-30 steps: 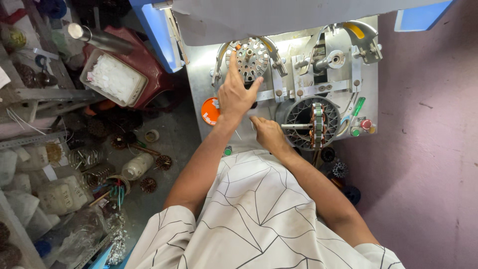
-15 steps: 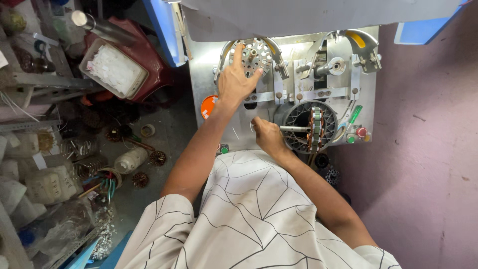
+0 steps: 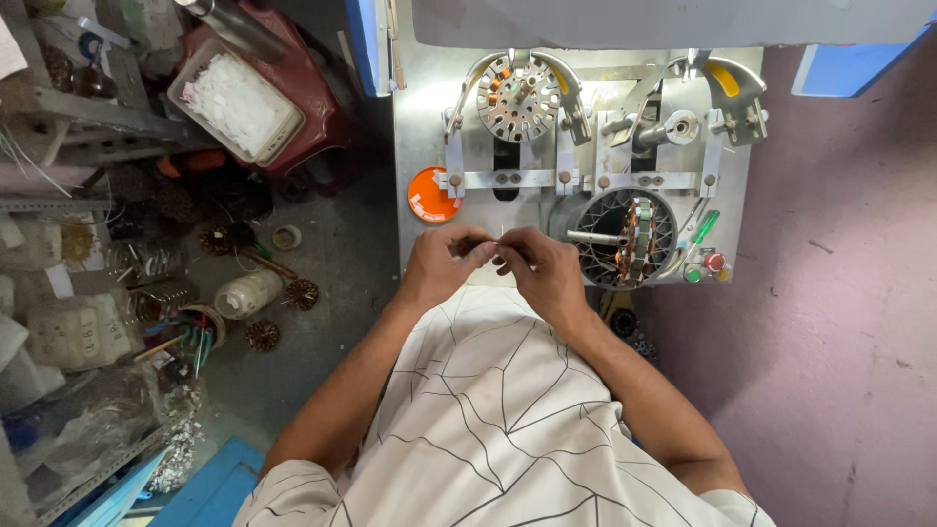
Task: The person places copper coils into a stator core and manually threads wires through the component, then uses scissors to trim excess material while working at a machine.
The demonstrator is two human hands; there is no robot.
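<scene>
My left hand (image 3: 441,265) and my right hand (image 3: 543,270) meet fingertip to fingertip at the near edge of a metal machine plate (image 3: 422,117). Together they pinch a small pale piece (image 3: 500,237), too small to identify. Above them a slotted round metal core (image 3: 517,96) sits in a curved clamp at the top of the plate. To the right of my right hand is a dark spoked wheel with a copper coil (image 3: 625,237). An orange disc (image 3: 429,195) lies on the plate just above my left hand.
Green and red buttons (image 3: 711,249) sit right of the wheel. A red tray of white bits (image 3: 239,102), a white bottle (image 3: 249,293) and several wound cores (image 3: 301,293) lie on the grey floor at left. Cluttered shelves (image 3: 68,322) line the left edge.
My left hand has come off the slotted core at the top and dropped down to meet my right hand, which shifted slightly left from the wheel.
</scene>
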